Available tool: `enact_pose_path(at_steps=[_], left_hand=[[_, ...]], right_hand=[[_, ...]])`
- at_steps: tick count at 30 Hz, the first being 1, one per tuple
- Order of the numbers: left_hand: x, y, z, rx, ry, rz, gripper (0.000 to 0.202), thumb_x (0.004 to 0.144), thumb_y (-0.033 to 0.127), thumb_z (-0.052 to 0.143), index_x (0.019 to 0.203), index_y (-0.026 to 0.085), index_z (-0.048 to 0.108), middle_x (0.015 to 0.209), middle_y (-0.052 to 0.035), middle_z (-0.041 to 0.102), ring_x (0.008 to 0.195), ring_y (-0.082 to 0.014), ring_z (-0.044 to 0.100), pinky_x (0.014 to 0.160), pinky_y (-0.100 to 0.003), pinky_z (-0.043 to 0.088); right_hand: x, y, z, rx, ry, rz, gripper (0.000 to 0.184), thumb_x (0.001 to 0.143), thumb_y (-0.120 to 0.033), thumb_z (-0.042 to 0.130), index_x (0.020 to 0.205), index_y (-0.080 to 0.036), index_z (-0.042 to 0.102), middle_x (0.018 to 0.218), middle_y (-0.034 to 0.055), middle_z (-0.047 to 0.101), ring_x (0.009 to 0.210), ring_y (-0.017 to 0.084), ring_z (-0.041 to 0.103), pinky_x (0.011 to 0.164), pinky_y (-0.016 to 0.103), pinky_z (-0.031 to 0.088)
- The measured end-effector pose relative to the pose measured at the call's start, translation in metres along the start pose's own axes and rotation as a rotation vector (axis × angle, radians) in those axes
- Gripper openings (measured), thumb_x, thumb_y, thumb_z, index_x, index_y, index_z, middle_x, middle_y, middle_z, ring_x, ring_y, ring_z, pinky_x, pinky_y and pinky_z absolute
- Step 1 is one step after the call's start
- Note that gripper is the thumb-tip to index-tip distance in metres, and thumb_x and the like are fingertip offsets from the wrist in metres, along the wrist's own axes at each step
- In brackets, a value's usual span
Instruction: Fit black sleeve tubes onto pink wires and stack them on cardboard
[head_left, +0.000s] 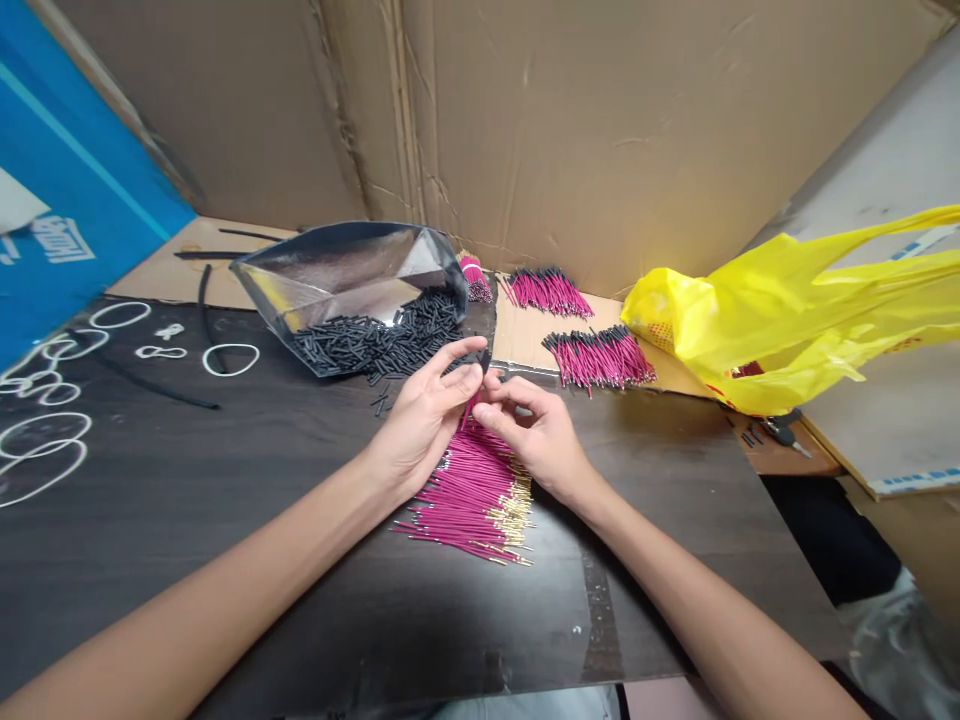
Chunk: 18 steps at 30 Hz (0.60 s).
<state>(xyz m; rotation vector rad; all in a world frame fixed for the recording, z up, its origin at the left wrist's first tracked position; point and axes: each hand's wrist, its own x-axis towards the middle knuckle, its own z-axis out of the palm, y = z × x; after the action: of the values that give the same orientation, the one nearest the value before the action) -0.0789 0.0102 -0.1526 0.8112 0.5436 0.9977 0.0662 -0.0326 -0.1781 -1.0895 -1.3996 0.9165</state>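
Observation:
My left hand is closed in a pinch on magenta wire, which shows below the thumb; how many wires it holds I cannot tell. Close beside it, my right hand has thumb and fingers pinched together, and what lies between them is hidden. A short black piece shows at the fingertips. Under both hands lies a pile of magenta wires with gold-coloured ends toward the right. Just beyond my left hand, an open silver bag spills short black tubes onto the dark table.
Two rows of black-ended magenta wires, one farther back and one nearer, lie on cardboard. A banded wire bundle stands beside the bag. A yellow plastic bag is at right. White rubber bands lie at left. Cardboard walls the back.

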Motion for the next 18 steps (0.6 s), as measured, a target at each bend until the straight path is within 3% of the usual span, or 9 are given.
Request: enact_pose_path(at_steps=[5, 11, 15, 18], left_hand=[[-0.003, -0.004, 0.005, 0.022, 0.026, 0.033, 0.045, 0.082, 0.018, 0.082, 0.123, 0.018, 0.064, 0.086, -0.0028, 0.074, 0.079, -0.0114, 0.070, 0.076, -0.019, 0.057], [-0.004, -0.010, 0.007, 0.214, 0.132, 0.231, 0.049, 0.079, 0.023, 0.085, 0.125, 0.022, 0.068, 0.084, -0.0004, 0.076, 0.077, -0.0114, 0.071, 0.074, -0.019, 0.058], [-0.004, -0.012, 0.007, 0.387, 0.230, 0.383, 0.050, 0.079, 0.024, 0.085, 0.127, 0.022, 0.068, 0.083, -0.0009, 0.077, 0.080, -0.0149, 0.074, 0.074, -0.021, 0.059], [-0.005, -0.011, 0.009, 0.479, 0.318, 0.456, 0.048, 0.079, 0.024, 0.085, 0.124, 0.020, 0.070, 0.079, -0.0006, 0.076, 0.082, -0.0161, 0.075, 0.073, -0.020, 0.057]], right_hand=[[0.001, -0.006, 0.002, 0.049, -0.036, 0.038, 0.024, 0.089, -0.039, 0.068, 0.075, -0.021, 0.060, 0.079, -0.0021, 0.049, 0.069, 0.013, 0.045, 0.069, 0.029, 0.041], [0.000, -0.006, 0.005, 0.122, -0.065, 0.073, 0.021, 0.090, -0.037, 0.068, 0.079, -0.021, 0.061, 0.081, -0.0016, 0.054, 0.072, 0.013, 0.047, 0.073, 0.029, 0.043], [-0.004, -0.013, 0.004, -0.061, 0.025, 0.043, 0.019, 0.094, -0.035, 0.064, 0.081, -0.020, 0.063, 0.079, -0.0022, 0.054, 0.067, 0.012, 0.049, 0.066, 0.027, 0.043], [-0.008, -0.019, 0.003, -0.340, 0.112, -0.063, 0.015, 0.098, -0.029, 0.060, 0.085, -0.021, 0.062, 0.085, -0.0001, 0.058, 0.078, 0.015, 0.056, 0.073, 0.028, 0.046]])
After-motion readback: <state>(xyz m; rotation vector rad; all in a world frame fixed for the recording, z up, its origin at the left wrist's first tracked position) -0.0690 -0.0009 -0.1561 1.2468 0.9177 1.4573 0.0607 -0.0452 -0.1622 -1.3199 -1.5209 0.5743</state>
